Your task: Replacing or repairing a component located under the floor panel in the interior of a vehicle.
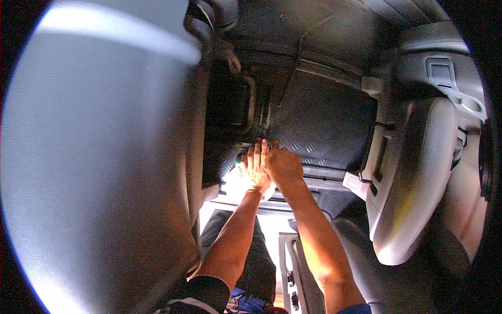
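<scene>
Both my hands are together low in a vehicle's cabin, at the near edge of a dark textured floor mat [329,115]. My left hand [254,168] lies with its fingers stretched forward, over a washed-out white thing [234,184] whose kind I cannot make out. A small green bit [238,158] shows beside its fingers. Pressed against it on the right, my right hand [284,166] is closed, with bent fingers and the knuckles up. Whatever it grips, if anything, is hidden beneath the hands.
A large grey padded surface [104,157] fills the left side. On the right stands a light grey seat [418,183], with a cup holder [469,103] behind. A sill [329,180] crosses below the mat. Nearer is a door panel with switches [292,282]. A dark rectangular frame [252,102] lies ahead.
</scene>
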Demonstrator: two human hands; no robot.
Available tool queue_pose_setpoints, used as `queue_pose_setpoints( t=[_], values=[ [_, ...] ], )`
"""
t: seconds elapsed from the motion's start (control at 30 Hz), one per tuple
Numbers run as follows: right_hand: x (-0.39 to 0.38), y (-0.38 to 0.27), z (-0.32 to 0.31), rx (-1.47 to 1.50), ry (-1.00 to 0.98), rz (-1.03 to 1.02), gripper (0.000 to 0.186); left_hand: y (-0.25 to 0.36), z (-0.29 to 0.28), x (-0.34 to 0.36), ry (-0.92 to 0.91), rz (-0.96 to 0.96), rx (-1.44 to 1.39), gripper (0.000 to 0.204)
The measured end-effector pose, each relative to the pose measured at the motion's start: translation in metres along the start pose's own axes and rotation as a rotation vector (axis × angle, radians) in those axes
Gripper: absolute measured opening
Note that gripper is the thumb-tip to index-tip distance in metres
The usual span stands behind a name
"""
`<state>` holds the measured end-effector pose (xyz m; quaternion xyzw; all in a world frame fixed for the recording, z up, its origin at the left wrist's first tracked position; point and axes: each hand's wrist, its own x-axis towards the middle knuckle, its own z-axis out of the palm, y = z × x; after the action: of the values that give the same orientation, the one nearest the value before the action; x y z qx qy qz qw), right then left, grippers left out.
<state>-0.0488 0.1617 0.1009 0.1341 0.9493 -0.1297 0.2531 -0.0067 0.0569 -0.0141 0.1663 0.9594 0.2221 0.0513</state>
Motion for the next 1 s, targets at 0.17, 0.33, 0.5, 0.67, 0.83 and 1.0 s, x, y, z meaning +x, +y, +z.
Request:
queue_pose_setpoints(
  t=[0.17, 0.33, 0.5, 0.67, 0.83, 1.0],
  values=[
    [-0.004, -0.016, -0.006, -0.003, 0.002, 0.1, 0.032, -0.006, -0.008, 0.001, -0.059, 0.077, 0.109, 0.077],
    [0.002, -0.019, -0.02, -0.023, -0.145, 0.055, 0.042, 0.0, 0.006, -0.003, -0.041, 0.113, 0.014, 0.074],
    [0.008, -0.047, 0.007, 0.007, -0.032, 0.138, 0.044, -0.02, 0.012, -0.004, -0.121, 0.038, 0.151, 0.078],
    [-0.003, -0.041, -0.001, -0.067, 0.071, 0.088, 0.042, -0.011, 0.01, -0.005, -0.12, 0.043, 0.174, 0.078],
    [0.008, -0.03, -0.016, 0.04, -0.125, 0.113, 0.038, -0.003, -0.003, 0.0, -0.11, 0.054, 0.216, 0.078],
    [0.0, 0.0, -0.011, 0.027, -0.104, 0.01, 0.038, 0.005, -0.017, 0.008, -0.125, 0.014, 0.118, 0.072]
  ],
)
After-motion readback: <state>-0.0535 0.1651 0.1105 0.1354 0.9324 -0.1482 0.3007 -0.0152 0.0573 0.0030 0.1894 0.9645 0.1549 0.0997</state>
